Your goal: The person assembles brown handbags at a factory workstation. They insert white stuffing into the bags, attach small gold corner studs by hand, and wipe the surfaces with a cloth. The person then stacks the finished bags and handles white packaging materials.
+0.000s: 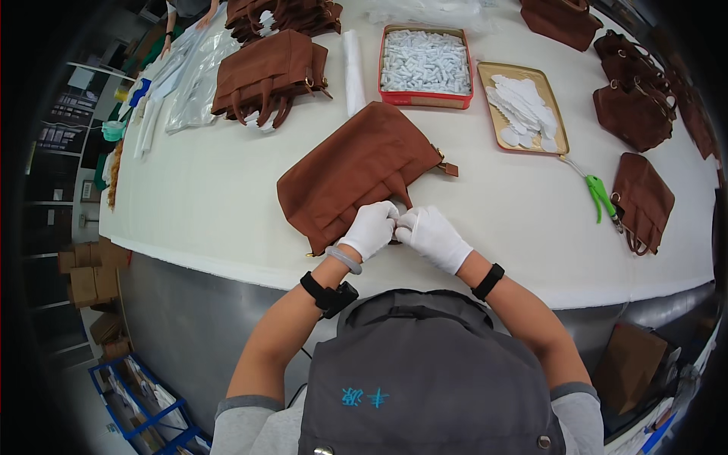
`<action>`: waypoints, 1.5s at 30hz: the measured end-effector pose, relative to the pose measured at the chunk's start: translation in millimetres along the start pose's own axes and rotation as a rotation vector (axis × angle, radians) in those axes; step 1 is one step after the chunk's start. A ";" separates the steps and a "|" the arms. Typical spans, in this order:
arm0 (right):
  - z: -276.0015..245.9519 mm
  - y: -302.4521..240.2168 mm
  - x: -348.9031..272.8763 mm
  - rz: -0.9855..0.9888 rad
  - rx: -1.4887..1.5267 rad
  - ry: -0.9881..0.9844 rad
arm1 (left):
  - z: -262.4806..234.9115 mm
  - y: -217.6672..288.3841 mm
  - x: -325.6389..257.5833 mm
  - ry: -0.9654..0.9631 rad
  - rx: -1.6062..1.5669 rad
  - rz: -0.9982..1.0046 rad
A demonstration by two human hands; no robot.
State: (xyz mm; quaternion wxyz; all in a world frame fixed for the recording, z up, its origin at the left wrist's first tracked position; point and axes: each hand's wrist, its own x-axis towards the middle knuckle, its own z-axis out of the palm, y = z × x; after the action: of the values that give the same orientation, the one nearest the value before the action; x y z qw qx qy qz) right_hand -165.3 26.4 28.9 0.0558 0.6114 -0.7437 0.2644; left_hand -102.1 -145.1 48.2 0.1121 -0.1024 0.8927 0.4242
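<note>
Grey apron (425, 371) nearest lens. Left hand (370, 229) and right hand (432, 236), white-gloved, fingers pinched shut on small bit at near edge of brown bag (356, 176). Looks like strap-end fiddling; steady pinch probably needed. Green scissors (599, 194) lying right of bag.

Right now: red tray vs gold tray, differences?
The red tray is packed with small white strips; the gold tray holds a loose pile of flat white shaped pieces. Red tray has straight upright walls; gold tray is shallower, with a scalloped rim. Both are rectangular, side by side on the white table.
</note>
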 end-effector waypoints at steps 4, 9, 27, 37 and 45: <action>6.1 12.7 1.9 -0.109 0.071 -0.050 | 0.1 -1.7 -2.2 -0.027 -0.066 -0.069; 7.1 13.1 8.2 -0.123 0.124 -0.115 | 1.9 -10.7 -2.1 -0.003 -0.025 -0.051; 8.1 22.5 15.2 -0.157 0.239 -0.146 | 18.7 -22.6 3.3 0.248 -0.114 0.011; -0.7 30.4 21.1 -0.249 0.181 -0.272 | 15.3 -22.9 -11.7 0.377 -0.170 0.100; -6.1 24.9 32.3 -0.247 0.227 -0.418 | 19.2 -25.3 -0.9 0.286 -0.077 0.095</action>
State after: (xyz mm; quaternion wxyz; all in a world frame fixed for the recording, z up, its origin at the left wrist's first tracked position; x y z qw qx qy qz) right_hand -198.1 3.6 39.1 -0.1359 0.7412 -0.6245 0.2053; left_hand -92.0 -145.7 18.1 -0.0405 -0.1238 0.8865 0.4439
